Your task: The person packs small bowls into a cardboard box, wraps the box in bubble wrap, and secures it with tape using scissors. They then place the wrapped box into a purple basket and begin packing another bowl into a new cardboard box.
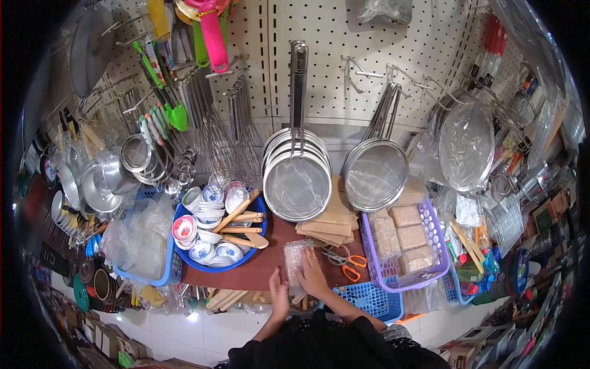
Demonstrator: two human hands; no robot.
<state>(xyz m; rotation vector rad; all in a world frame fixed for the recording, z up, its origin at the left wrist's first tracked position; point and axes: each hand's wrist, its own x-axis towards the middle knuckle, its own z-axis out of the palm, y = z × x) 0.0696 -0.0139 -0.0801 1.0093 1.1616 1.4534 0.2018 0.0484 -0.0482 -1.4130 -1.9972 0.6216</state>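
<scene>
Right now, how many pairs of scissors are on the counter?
1: an orange-handled pair lies on the brown counter between the right hand and the purple basket. Others may be hidden among the clutter.

Lower centre of the frame: one left hand [279, 296], one right hand [312, 277], one clear packet [294, 253], one pair of orange scissors [358, 261], one purple basket [410, 286], one blue basin [249, 261]. Above: two hanging sieve stacks [297, 184] [376, 174].

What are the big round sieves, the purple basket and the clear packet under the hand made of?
The round sieves look like shiny metal, probably steel: silvery rims, fine grey mesh. The purple lattice basket looks like moulded plastic, glossy and evenly coloured. The clear packet under the right hand seems thin plastic wrap, see-through with glints; its contents are too small to tell.
</scene>
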